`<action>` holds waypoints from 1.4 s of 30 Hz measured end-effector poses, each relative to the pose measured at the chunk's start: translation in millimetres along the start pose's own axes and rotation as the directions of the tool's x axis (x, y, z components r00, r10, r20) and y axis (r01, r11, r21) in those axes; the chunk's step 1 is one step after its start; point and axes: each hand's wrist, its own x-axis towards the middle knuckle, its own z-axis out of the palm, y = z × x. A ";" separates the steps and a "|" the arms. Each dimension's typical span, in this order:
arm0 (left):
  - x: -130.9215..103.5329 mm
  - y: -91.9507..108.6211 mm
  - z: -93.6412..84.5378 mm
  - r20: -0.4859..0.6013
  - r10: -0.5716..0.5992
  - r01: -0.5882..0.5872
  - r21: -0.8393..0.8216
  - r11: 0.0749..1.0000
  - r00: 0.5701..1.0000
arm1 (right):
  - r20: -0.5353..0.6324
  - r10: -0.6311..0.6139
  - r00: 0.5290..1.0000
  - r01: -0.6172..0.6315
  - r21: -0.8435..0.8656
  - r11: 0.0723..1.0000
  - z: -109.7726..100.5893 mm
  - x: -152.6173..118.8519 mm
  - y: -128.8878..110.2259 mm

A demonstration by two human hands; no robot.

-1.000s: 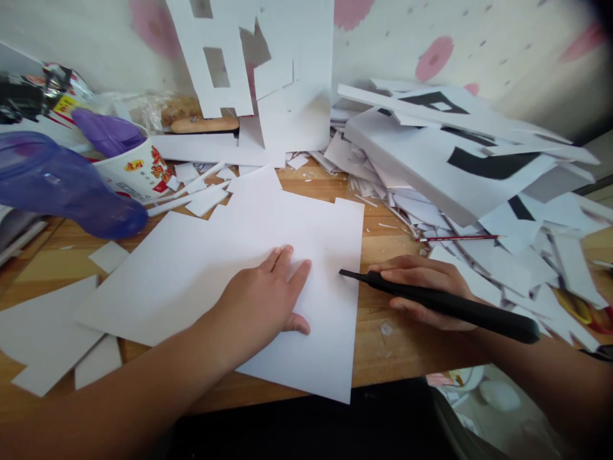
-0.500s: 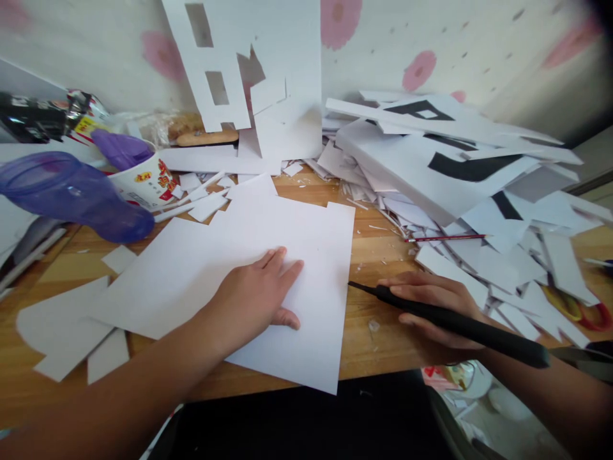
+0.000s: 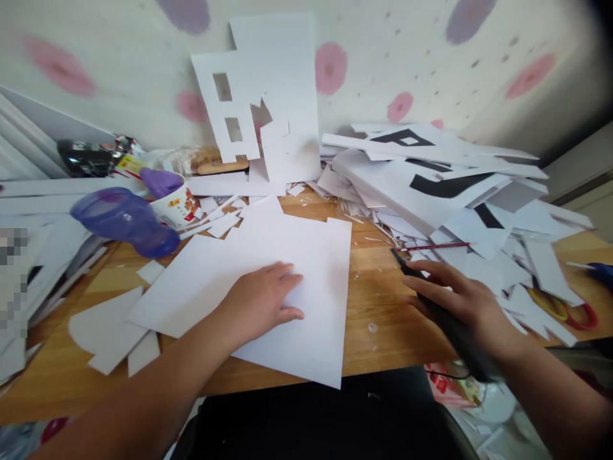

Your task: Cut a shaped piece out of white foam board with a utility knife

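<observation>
A white board [image 3: 306,338] with a notched top edge lies flat on the wooden table [image 3: 378,338]. On its middle rests my left hand [image 3: 263,297], fingers spread and holding nothing. To the right of the board, my right hand [image 3: 464,300] is closed around a long black tool [image 3: 454,332], slightly blurred. The tool's narrow tip points up and left, apart from the board and close to the left end of a dark red pencil [image 3: 435,246]. Part of the tool's body is hidden by my fingers.
Cut white pieces [image 3: 110,326] lie at the left. Behind them are a purple plastic vessel [image 3: 124,220] and a paper cup [image 3: 177,204]. A cut-out board [image 3: 287,83] leans on the wall. White scraps [image 3: 412,191] are heaped at the right, with red-and-yellow scissors [image 3: 582,316].
My right hand has turned the black tool, and its tip has moved right and up, away from the board's edge. The camera view has tilted up and shifted left. My left hand stays on the board.
</observation>
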 end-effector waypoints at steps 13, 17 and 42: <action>-129.6 29.2 22.1 0.294 -0.557 0.385 -0.922 0.049 0.777 | 0.046 0.185 0.982 -0.183 -0.040 0.982 31.1 10.8 -28.9; -133.2 34.1 33.1 0.374 -0.578 0.293 -0.927 -0.233 0.725 | 0.209 0.305 0.929 -0.345 0.192 0.919 58.0 28.4 -81.8; -111.3 49.1 24.4 0.380 -0.761 -0.356 -0.714 -0.603 0.526 | 0.362 0.640 0.678 -0.591 0.786 0.181 88.6 42.7 -114.1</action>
